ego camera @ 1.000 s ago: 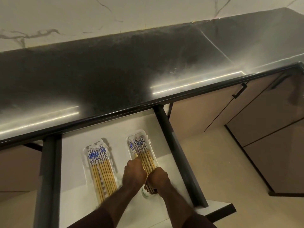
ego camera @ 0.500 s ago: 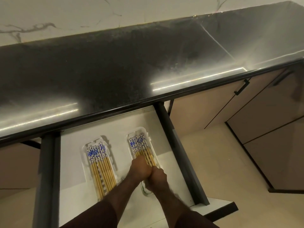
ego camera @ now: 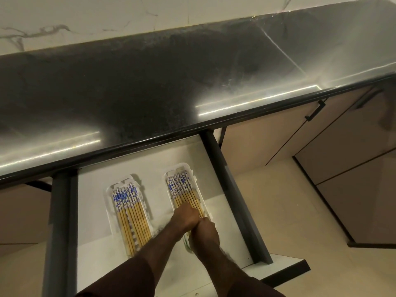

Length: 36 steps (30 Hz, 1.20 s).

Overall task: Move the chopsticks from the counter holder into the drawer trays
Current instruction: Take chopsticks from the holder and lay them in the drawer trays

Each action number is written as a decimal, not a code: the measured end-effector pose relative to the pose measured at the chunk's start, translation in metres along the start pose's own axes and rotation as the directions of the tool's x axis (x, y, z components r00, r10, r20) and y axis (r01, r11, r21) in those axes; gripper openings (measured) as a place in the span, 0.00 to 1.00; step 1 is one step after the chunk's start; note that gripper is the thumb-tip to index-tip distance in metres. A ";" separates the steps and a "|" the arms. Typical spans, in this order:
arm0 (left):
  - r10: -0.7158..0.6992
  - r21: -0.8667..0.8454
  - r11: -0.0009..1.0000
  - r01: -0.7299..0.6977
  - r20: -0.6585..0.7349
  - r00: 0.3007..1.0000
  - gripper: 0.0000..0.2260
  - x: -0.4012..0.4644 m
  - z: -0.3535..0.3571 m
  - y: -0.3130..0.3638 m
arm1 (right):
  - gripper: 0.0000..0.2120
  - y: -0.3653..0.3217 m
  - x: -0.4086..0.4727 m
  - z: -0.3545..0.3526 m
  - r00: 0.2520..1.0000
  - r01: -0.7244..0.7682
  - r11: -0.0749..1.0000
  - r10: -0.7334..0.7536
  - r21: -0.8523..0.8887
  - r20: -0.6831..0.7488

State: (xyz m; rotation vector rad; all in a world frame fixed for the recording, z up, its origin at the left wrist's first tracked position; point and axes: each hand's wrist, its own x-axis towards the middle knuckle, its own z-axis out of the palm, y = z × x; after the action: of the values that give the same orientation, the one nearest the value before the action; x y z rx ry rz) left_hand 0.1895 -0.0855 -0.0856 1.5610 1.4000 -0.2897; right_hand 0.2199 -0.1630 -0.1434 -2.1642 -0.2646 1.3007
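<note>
Lying lower centre of frame in open white drawer (ego camera: 150, 163): two clear trays, left tray (ego camera: 109, 202) and right tray (ego camera: 192, 179), each holding yellow chopsticks (ego camera: 130, 217) side by side, blue-white patterned ends pointing up-frame.

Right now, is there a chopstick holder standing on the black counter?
No, the black counter shows only glare, and the chopsticks lie in two white trays inside the open drawer.

My left hand (ego camera: 186, 215) and my right hand (ego camera: 204, 231) reach forward and down, knuckles up, touching each other. Both forearms are extended. My fingers are hidden beneath.
</note>
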 end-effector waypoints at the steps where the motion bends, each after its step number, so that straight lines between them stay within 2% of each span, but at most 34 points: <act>1: 0.005 0.014 1.000 -0.005 0.002 1.000 0.12 -0.001 0.000 0.000 | 0.10 0.001 0.000 0.001 1.000 0.021 0.999 -0.021 -0.039 -0.005; 3: 0.008 0.031 0.999 -0.008 -0.003 1.000 0.13 -0.002 0.001 0.002 | 0.09 0.001 -0.001 0.004 0.999 0.032 0.998 -0.034 -0.044 -0.027; 6: -0.003 0.053 0.999 0.003 0.000 1.000 0.14 -0.004 0.002 0.002 | 0.07 0.002 -0.002 0.005 1.000 -0.006 0.995 0.007 0.102 -0.015; 10: -0.044 -0.016 0.999 0.044 0.002 0.999 0.14 -0.006 0.003 0.003 | 0.09 -0.003 -0.008 0.001 0.999 -0.054 0.935 0.052 0.350 0.015; 12: -0.045 -0.030 0.999 0.045 0.004 0.999 0.15 -0.008 0.004 0.003 | 0.08 -0.004 -0.010 0.000 1.000 -0.027 0.949 0.028 0.313 -0.001; 15: -0.015 -0.052 0.999 0.014 -0.016 1.000 0.16 -0.011 0.005 0.003 | 0.10 0.000 -0.010 -0.002 0.996 0.087 0.992 -0.087 0.089 -0.008; 17: 0.016 -0.060 0.998 -0.018 -0.034 0.999 0.15 -0.014 0.004 0.002 | 0.08 -0.002 -0.014 -0.008 0.986 0.165 0.986 -0.165 -0.019 -0.016; 20: 0.067 -0.098 0.992 -0.075 -0.077 0.995 0.15 -0.020 0.002 0.000 | 0.09 -0.009 -0.016 -0.016 0.980 0.196 0.972 -0.190 -0.133 0.059; 23: 0.118 -0.108 0.985 -0.135 -0.147 0.982 0.17 -0.031 -0.006 -0.002 | 0.06 -0.015 -0.022 -0.026 0.939 0.343 0.878 -0.309 -0.335 0.151; 26: 0.161 -0.109 0.977 -0.185 -0.197 0.967 0.18 -0.043 -0.018 -0.006 | 0.13 -0.023 -0.031 -0.039 0.898 0.440 0.750 -0.382 -0.494 0.220; 30: 0.212 -0.084 0.967 -0.239 -0.252 0.944 0.18 -0.065 -0.042 -0.011 | 0.15 -0.043 -0.048 -0.056 0.904 0.422 0.723 -0.384 -0.547 0.189; 36: 0.290 -0.026 0.950 -0.310 -0.286 0.913 0.21 -0.100 -0.079 -0.020 | 0.13 -0.072 -0.079 -0.076 0.877 0.448 0.747 -0.474 -0.492 0.078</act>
State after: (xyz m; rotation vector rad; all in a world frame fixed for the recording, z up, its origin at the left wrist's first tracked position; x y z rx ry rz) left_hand 0.1090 -0.0904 0.0153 1.7791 1.3373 0.1728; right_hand 0.2549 -0.1701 -0.0169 -2.3158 -1.1559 0.9462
